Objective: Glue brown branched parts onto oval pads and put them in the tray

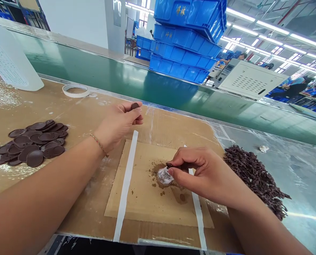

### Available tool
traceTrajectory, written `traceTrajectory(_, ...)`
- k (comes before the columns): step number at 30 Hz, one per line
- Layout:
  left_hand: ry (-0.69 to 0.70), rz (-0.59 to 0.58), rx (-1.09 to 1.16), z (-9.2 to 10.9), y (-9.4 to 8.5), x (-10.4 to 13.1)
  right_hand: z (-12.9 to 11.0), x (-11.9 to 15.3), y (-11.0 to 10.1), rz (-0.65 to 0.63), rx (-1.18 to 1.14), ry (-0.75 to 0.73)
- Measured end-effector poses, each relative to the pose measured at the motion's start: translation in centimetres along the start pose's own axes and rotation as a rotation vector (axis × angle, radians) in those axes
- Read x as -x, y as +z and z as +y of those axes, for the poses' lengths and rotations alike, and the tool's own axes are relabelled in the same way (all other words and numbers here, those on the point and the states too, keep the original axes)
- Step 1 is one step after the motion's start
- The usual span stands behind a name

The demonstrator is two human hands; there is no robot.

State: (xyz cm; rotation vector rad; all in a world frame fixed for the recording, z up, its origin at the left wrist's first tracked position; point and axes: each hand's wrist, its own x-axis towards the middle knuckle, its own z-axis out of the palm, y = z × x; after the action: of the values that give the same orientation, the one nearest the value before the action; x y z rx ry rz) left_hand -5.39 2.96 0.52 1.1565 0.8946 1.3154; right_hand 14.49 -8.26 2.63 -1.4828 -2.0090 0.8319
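Two hands work over a cardboard sheet (147, 202): the left hand (120, 122) pinches a small brown disc (135, 105) above the table, the right hand (200, 173) grips a clear round piece (164, 176) on the cardboard

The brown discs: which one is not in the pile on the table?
The small brown disc pinched in the fingertips of the left hand. It is lifted above the table, while all the others lie in the pile of discs at the left.
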Motion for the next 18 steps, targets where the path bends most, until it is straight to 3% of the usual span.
traceTrajectory(2,-0.009,0.020,-0.006,0.1,0.1,0.1,0.3,0.0,-0.3,0.133,-0.195,0.024)
traceTrajectory(5,-0.026,0.001,-0.008,0.5,0.3,0.4,0.7,-0.2,-0.9,0.418,-0.663,0.039)
traceTrajectory(7,-0.049,-0.027,0.006,0.7,0.6,0.8,0.8,-0.4,-1.2,0.494,-0.879,0.042)
traceTrajectory(18,-0.269,-0.347,-0.001,-0.4,2.5,4.0,1.3,-1.5,0.4,0.381,-1.049,-0.079)
